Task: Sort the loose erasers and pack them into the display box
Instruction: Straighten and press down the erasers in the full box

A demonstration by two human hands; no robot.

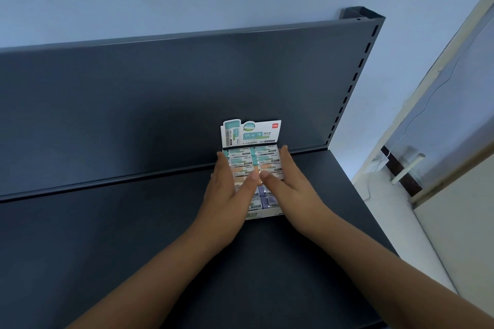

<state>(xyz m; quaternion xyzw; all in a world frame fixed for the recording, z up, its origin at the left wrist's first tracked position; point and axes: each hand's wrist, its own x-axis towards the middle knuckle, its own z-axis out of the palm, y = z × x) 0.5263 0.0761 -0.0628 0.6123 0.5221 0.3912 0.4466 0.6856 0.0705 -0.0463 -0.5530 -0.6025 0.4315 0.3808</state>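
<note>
On the dark shelf, close to its back panel, the display box stands full of erasers, with the left hand and right hand flat against its sides, fingers straight, thumbs nearly touching over the rows.

My left hand and right hand flank the display box on a dark shelf, fingers straight along its sides, thumbs nearly meeting over the packed erasers. Its printed header card stands upright before the back panel.
</note>
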